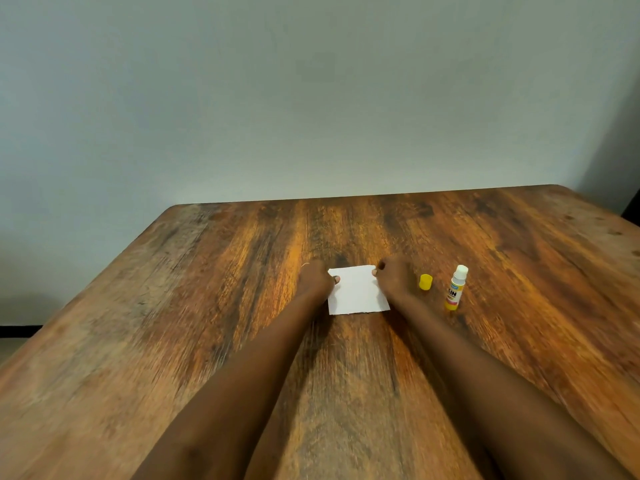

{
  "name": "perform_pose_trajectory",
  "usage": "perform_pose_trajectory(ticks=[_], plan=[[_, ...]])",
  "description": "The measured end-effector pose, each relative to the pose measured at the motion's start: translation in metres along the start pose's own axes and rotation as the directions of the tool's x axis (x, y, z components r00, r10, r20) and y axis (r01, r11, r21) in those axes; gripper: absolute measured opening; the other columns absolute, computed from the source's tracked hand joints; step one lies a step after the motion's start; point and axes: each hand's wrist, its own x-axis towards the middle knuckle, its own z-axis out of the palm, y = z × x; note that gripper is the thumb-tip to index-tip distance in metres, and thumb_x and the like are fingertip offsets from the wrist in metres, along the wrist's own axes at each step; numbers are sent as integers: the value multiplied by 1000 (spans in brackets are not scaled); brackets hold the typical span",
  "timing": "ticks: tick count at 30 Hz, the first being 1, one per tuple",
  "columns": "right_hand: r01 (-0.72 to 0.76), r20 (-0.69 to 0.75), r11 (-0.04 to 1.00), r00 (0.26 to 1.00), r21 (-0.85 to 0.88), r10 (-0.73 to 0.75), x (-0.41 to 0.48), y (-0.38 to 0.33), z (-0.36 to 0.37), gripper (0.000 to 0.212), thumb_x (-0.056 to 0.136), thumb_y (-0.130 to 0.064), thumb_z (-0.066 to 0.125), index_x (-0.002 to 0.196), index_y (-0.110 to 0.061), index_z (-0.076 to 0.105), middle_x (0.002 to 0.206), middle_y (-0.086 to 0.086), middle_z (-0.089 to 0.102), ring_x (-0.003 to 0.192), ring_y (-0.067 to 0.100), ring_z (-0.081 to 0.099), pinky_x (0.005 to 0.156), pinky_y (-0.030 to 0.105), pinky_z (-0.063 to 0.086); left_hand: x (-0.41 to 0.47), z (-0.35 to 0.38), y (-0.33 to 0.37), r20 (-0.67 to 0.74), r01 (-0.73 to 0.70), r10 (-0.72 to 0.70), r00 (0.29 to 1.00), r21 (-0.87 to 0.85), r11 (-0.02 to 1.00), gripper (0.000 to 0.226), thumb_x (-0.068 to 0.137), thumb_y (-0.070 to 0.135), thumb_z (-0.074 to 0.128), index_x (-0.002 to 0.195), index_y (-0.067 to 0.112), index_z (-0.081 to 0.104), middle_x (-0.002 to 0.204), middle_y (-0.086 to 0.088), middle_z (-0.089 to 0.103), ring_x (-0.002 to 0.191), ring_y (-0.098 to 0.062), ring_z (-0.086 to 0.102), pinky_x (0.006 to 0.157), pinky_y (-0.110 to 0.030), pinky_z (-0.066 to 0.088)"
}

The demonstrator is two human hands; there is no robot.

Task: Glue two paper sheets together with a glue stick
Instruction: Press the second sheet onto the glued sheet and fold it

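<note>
A small white paper sheet point(356, 291) lies flat on the wooden table point(207, 306), with a second edge just showing along its near side. My left hand point(315, 280) grips its left edge, thumb on top. My right hand point(394, 277) grips the right edge near the far corner, thumb on the sheet. An uncapped glue stick point(456, 288), yellow and white, stands upright to the right of my right hand. Its yellow cap point(425, 282) sits on the table between that hand and the stick.
The table's far edge meets a plain pale wall point(311, 98). Its left edge runs diagonally toward me, with floor beyond it. A dark object shows at the far right edge of the view.
</note>
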Motion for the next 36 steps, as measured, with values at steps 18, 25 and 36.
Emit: perform_pose_trajectory(ticks=[18, 25, 36], plan=[[377, 438, 891, 866, -254, -241, -2, 7, 31, 63, 99, -44, 27, 148, -7, 16, 159, 11, 13, 147, 27, 11, 117, 45, 13, 7, 0, -11, 2, -84, 86, 996, 245, 966, 40, 91, 30, 58, 119, 1, 60, 124, -17, 60, 115, -30, 53, 93, -38, 43], [352, 236, 925, 920, -144, -313, 15, -14, 28, 40, 88, -25, 60, 123, -6, 58, 123, 17, 60, 110, 33, 56, 89, 39, 46, 25, -7, -4, 66, -109, 95, 993, 252, 962, 35, 89, 24, 61, 115, 1, 63, 119, -17, 64, 109, -31, 58, 89, -38, 46], [222, 512, 969, 848, -111, -135, 37, -25, 25, 46, 79, -18, 69, 120, -11, 49, 121, 13, 60, 107, 30, 55, 81, 35, 42, 33, -3, -2, 165, -112, 67, 984, 276, 955, 42, 87, 22, 64, 122, 4, 50, 125, -16, 59, 114, -31, 53, 91, -37, 42]])
